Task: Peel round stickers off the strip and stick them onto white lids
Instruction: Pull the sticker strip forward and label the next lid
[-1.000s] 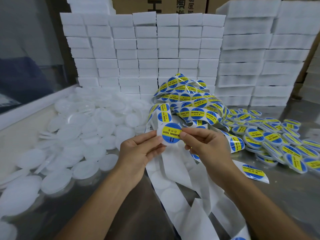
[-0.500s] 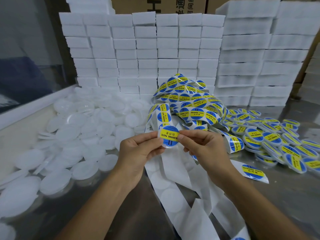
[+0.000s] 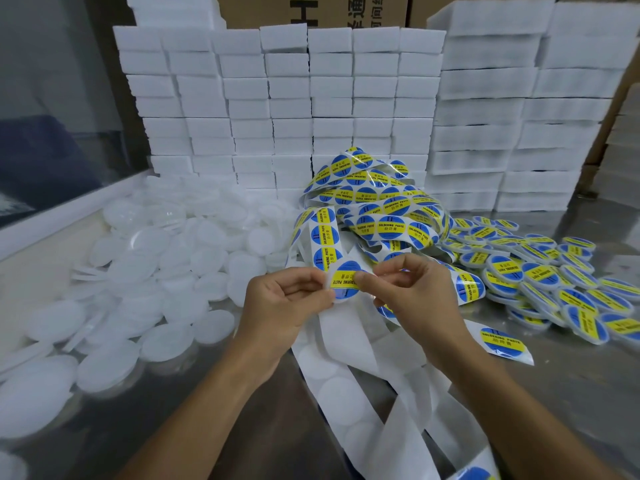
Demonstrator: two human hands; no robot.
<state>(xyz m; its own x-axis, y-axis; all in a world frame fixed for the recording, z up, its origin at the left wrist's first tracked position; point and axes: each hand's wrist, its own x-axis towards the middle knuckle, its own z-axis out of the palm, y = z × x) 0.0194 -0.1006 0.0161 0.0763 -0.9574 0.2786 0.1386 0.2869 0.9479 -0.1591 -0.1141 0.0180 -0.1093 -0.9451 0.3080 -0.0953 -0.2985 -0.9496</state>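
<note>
A round blue and yellow sticker [image 3: 346, 279] sits between my two hands, with a white rim showing under its lower edge, which looks like a white lid. My left hand [image 3: 284, 306] pinches the left edge of that lid with thumb and fingers. My right hand [image 3: 405, 289] pinches the sticker's right side, thumb on its face. The sticker strip [image 3: 325, 237] runs up from my hands to a tangled heap of stickers [image 3: 377, 202]. Empty white backing [image 3: 349, 393] trails down toward me. Bare white lids [image 3: 156, 271] lie heaped at the left.
Lids with stickers on them [image 3: 540, 275] are piled on the metal table [image 3: 571, 382] at the right. A cut piece of strip with one sticker [image 3: 500, 339] lies by my right wrist. Stacks of white foam blocks [image 3: 284, 98] wall the back, with cardboard boxes behind them.
The sticker has tipped from facing me to a slanted angle, and my hands have drawn closer together around it. My right thumb now lies further onto the sticker's face.
</note>
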